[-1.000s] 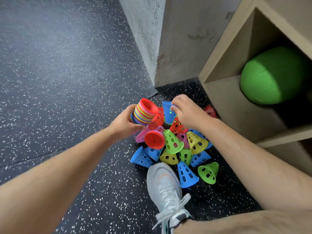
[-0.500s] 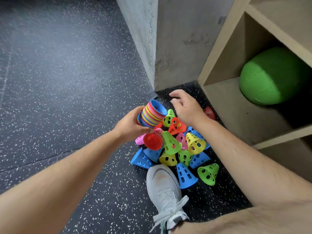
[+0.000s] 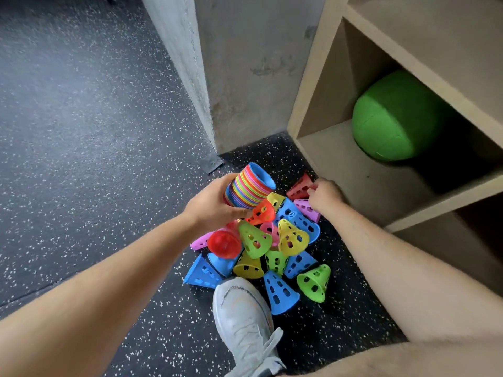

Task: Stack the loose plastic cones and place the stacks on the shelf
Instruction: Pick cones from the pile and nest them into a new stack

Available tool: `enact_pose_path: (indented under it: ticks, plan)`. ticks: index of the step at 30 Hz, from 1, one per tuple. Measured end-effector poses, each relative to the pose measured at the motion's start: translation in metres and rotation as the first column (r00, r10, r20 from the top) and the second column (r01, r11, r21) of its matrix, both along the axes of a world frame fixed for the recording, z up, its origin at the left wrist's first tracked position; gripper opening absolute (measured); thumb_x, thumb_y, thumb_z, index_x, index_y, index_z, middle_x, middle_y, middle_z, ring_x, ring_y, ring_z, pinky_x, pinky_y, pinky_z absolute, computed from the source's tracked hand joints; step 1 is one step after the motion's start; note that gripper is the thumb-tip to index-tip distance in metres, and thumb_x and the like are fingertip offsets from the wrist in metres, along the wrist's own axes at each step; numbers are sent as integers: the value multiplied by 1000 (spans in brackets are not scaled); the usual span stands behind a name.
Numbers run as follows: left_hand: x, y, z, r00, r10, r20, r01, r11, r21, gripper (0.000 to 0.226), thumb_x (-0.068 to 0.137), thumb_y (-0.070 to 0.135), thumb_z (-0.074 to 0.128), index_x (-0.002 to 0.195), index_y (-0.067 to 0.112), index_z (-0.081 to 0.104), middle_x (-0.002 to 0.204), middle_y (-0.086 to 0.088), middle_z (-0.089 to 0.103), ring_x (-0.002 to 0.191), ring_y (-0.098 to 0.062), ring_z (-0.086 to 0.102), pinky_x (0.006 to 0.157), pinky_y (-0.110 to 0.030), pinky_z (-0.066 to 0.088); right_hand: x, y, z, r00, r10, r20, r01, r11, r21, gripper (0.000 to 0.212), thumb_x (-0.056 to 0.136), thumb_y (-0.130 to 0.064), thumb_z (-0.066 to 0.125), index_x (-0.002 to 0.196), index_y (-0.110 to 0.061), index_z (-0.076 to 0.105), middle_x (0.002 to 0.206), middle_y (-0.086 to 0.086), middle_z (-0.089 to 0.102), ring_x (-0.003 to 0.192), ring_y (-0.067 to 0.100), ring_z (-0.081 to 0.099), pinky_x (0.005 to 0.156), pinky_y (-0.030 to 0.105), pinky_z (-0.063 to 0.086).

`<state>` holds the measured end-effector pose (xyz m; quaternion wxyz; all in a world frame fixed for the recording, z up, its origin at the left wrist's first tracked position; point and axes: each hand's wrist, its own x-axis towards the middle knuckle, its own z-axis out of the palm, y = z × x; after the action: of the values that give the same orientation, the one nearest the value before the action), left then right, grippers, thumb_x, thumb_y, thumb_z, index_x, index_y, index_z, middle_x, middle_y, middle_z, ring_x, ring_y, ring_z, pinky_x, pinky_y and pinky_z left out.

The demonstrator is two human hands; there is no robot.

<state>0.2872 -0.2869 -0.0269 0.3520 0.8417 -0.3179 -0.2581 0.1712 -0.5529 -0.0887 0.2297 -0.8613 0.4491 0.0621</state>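
Where it stands beside the concrete wall [image 3: 245, 63], shelf [image 3: 340, 159]: pale wood, open compartments.
Green ball [image 3: 394, 118]: inside one shelf compartment, towards the back.
Loose cones [image 3: 291, 238]: perforated, many colours, heaped on the speckled floor [image 3: 81, 131] just beside the shelf.
Shoe [image 3: 242, 317]: white, toe at the heap's near edge.
Stack [image 3: 250, 186]: nested cones, tilted, above the heap.
Left hand [image 3: 212, 205]: wrapped around the stack.
Right hand [image 3: 325, 194]: fingers curled at a red cone [image 3: 299, 185] by the shelf; whether it pinches the cone cannot be told.

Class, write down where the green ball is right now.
In the head view it is upper right: the green ball sits inside a shelf compartment, beyond the right hand and the cone pile on the floor.
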Motion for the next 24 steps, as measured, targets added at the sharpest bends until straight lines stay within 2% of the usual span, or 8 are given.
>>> enact_pose_path:
  ticks: [3, 6, 9, 13, 16, 18, 21, 24]
  plan:
    - [0, -11, 0, 1000, -12, -8, 12, 1000, 5, 73, 69, 37, 93, 131, 37, 56, 108, 15, 68, 99, -5, 66, 92, -33, 53, -2, -3, 0, 995, -36, 93, 34, 999, 27, 16, 100, -19, 54, 111, -14, 64, 114, 13, 68, 100, 32, 62, 83, 35, 52]
    - [0, -16, -2, 1000, -8, -19, 8, 1000, 25, 71, 70, 40, 93, 130, 40, 55, 106, 16, 67, 97, -4, 66, 93, -36, 54, -1, -1, 15, 965, -32, 262, 15, 998, 65, 20, 103, -22, 49, 118, -16, 61, 115, 5, 67, 99, 26, 60, 79, 27, 42]
    - [1, -18, -4, 1000, -10, -29, 11, 999, 32, 69, 69, 43, 91, 127, 44, 54, 105, 17, 67, 96, -7, 67, 93, -42, 56, 0, 13, 39, 889, -40, 455, -19, 992, 124, 26, 105, -25, 47, 127, -18, 58, 112, -10, 60, 102, 14, 55, 84, 22, 38]
    - [2, -20, -5, 998, 9, -56, -7, 1000, 23, 68, 69, 43, 92, 125, 45, 54, 104, 15, 69, 95, -8, 69, 93, -44, 57, 2, 32, 61, 758, 33, 651, -137, 984, 110, 20, 103, -24, 51, 119, -20, 64, 109, -10, 66, 99, 8, 59, 83, 19, 44]
    - [0, -17, -2, 994, 23, -104, -25, 1000, -15, 70, 64, 45, 93, 123, 45, 55, 104, 14, 71, 94, -8, 71, 92, -45, 59, 0, 45, 70, 714, 263, 649, -369, 929, 30, 19, 102, -19, 53, 115, -21, 66, 107, -10, 64, 96, 5, 58, 80, 17, 45]
    - [1, -13, 0, 990, 56, -130, -64, 996, -58, 75, 56, 55, 89, 122, 43, 57, 105, 13, 73, 94, -8, 72, 92, -45, 59, 2, 55, 72, 708, 293, 643, -486, 862, 143, 21, 102, -23, 53, 119, -26, 66, 116, -11, 65, 106, 3, 61, 90, 22, 51]
    - [3, 2, 4, 988, 100, -116, -110, 991, -83, 77, 51, 62, 83, 121, 45, 57, 108, 14, 72, 98, -6, 71, 97, -42, 56, 6, 64, 71, 717, 180, 673, -486, 821, 299, 25, 102, -26, 51, 124, -32, 60, 125, -10, 65, 120, 4, 59, 104, 30, 48]
    - [6, 24, 6, 978, 149, -144, -164, 982, -98, 84, 50, 60, 85, 127, 41, 58, 110, 14, 72, 98, -8, 72, 96, -44, 58, 6, 63, 69, 783, 249, 570, -449, 860, 242, 18, 97, -18, 57, 111, -27, 63, 118, -11, 65, 113, -1, 58, 100, 32, 50]
